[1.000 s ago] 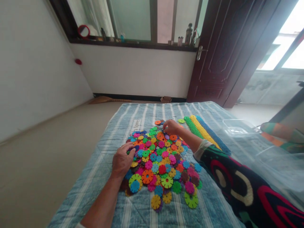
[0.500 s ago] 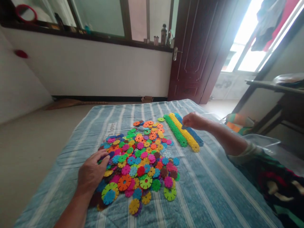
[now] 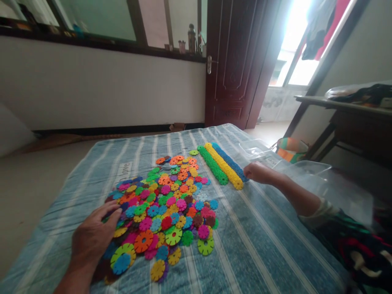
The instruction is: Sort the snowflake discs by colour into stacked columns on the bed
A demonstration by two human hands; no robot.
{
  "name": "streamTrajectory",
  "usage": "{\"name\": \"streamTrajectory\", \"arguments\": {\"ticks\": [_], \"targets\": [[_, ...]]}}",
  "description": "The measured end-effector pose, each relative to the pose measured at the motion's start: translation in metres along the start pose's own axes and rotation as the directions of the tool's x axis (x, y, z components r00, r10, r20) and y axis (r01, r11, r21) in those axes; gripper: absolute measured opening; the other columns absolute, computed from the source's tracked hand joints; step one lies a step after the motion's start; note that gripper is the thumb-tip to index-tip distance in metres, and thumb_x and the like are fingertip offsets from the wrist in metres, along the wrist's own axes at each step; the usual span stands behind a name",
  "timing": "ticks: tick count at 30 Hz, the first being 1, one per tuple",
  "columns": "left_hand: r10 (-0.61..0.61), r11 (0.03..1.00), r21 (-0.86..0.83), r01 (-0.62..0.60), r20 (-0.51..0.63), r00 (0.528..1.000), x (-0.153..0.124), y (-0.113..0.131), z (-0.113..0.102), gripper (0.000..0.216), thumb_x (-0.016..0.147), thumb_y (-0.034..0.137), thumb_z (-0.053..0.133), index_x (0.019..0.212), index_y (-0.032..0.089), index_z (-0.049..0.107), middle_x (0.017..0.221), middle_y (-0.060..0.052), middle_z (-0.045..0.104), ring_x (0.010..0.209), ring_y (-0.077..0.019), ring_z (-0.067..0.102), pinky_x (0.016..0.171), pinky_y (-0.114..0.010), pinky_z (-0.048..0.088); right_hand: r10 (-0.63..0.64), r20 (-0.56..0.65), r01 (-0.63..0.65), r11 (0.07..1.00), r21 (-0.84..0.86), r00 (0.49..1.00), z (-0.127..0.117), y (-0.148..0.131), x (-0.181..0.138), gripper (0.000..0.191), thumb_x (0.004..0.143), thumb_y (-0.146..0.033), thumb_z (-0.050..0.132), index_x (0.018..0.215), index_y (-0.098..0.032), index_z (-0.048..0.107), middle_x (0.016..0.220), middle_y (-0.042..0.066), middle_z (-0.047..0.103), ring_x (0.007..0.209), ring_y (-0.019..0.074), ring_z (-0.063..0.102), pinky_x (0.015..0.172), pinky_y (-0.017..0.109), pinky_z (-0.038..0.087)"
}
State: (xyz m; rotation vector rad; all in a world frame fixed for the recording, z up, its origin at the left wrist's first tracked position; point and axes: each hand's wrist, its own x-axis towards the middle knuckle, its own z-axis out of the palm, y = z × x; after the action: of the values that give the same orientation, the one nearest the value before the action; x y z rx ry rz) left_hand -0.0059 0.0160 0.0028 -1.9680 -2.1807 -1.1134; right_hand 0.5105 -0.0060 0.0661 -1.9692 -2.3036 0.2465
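Note:
A heap of flat, colourful toothed plastic discs (image 3: pixel 171 200) lies spread on a blue striped blanket (image 3: pixel 263 249). My left hand (image 3: pixel 92 237) rests on the heap's near left edge, fingers stretched flat over the discs. To the right of the heap lie three rods of stacked discs side by side: green (image 3: pixel 212 164), yellow (image 3: pixel 223 166) and blue (image 3: pixel 229 160). My right hand (image 3: pixel 259 172) is at the near end of the blue rod, touching it, fingers curled together. What they hold is hidden.
Two clear plastic boxes (image 3: pixel 255 148) (image 3: pixel 309 168) stand at the blanket's right edge, beside a striped bundle (image 3: pixel 289 148). A dark wooden door (image 3: pixel 235 61) and a dark table (image 3: pixel 352 110) are beyond. A window sill (image 3: pixel 122 43) with bottles runs along the far wall.
My right hand left the far side of the heap, swung right to the rods and drew back to the blue rod's near end. My view turned right. The left hand stayed put.

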Motion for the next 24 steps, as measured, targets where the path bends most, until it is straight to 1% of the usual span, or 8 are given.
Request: {"name": "streamTrajectory", "arguments": {"ticks": [3, 6, 10, 12, 17, 24], "targets": [[-0.04, 0.999, 0.013, 0.04, 0.034, 0.999, -0.001, 0.003, -0.003, 0.032, 0.072, 0.045, 0.048, 0.081, 0.023, 0.07, 0.109, -0.003, 0.073, 0.104, -0.0251, 0.066, 0.097, -0.038, 0.049, 0.017, -0.023, -0.017, 1.0, 0.004, 1.0, 0.009, 0.002, 0.003, 0.021, 0.067, -0.007, 0.054, 0.072, -0.019, 0.071, 0.069, -0.001, 0.067, 0.069, 0.0137, 0.059, 0.061, 0.021, 0.036], [-0.026, 1.0, -0.006, 0.026, 0.028, 0.999, -0.001, 0.003, -0.004, 0.031, 0.071, 0.044, 0.049, 0.08, 0.023, 0.069, 0.109, -0.003, 0.073, 0.104, -0.0253, 0.066, 0.098, -0.039, 0.049, 0.039, -0.062, -0.04, 0.999, -0.005, 0.997, 0.018, 0.003, 0.003, 0.022, 0.068, -0.01, 0.056, 0.081, -0.019, 0.071, 0.077, 0.002, 0.068, 0.077, 0.0176, 0.061, 0.065, 0.023, 0.039], [-0.017, 0.999, -0.033, 0.018, 0.029, 0.999, -0.001, 0.0, -0.004, 0.031, 0.07, 0.044, 0.049, 0.079, 0.022, 0.069, 0.109, -0.004, 0.073, 0.104, -0.0263, 0.066, 0.098, -0.039, 0.049, 0.073, -0.121, -0.073, 0.997, 0.002, 0.99, 0.028, 0.001, 0.0, 0.041, 0.069, -0.012, 0.059, 0.109, -0.018, 0.068, 0.103, 0.007, 0.069, 0.093, 0.0225, 0.062, 0.076, 0.027, 0.043], [-0.01, 0.999, -0.042, 0.011, 0.016, 1.0, -0.001, -0.002, -0.002, 0.03, 0.07, 0.044, 0.049, 0.079, 0.023, 0.069, 0.109, -0.004, 0.073, 0.105, -0.0256, 0.066, 0.099, -0.038, 0.049, 0.083, -0.134, -0.083, 0.997, 0.012, 0.987, 0.031, 0.002, -0.002, 0.046, 0.07, -0.012, 0.059, 0.115, -0.018, 0.065, 0.109, 0.008, 0.067, 0.095, 0.0227, 0.062, 0.081, 0.028, 0.044], [0.007, 0.999, -0.033, -0.007, 0.013, 1.0, -0.002, -0.006, 0.001, 0.031, 0.071, 0.045, 0.049, 0.082, 0.023, 0.069, 0.109, -0.003, 0.073, 0.107, -0.0247, 0.065, 0.101, -0.038, 0.047, 0.09, -0.14, -0.086, 0.996, 0.032, 0.986, 0.033, 0.005, -0.005, 0.045, 0.071, -0.012, 0.058, 0.115, -0.02, 0.065, 0.108, 0.008, 0.067, 0.097, 0.0215, 0.062, 0.083, 0.028, 0.044], [0.038, 0.999, -0.022, -0.038, -0.022, 0.999, -0.003, -0.007, 0.001, 0.028, 0.07, 0.043, 0.051, 0.08, 0.025, 0.07, 0.105, 0.0, 0.074, 0.102, -0.0224, 0.067, 0.095, -0.034, 0.051, 0.086, -0.133, -0.081, 0.996, 0.042, 0.987, 0.038, 0.007, -0.008, 0.048, 0.072, -0.015, 0.061, 0.12, -0.019, 0.063, 0.11, 0.008, 0.067, 0.088, 0.0199, 0.063, 0.083, 0.029, 0.045]]}}
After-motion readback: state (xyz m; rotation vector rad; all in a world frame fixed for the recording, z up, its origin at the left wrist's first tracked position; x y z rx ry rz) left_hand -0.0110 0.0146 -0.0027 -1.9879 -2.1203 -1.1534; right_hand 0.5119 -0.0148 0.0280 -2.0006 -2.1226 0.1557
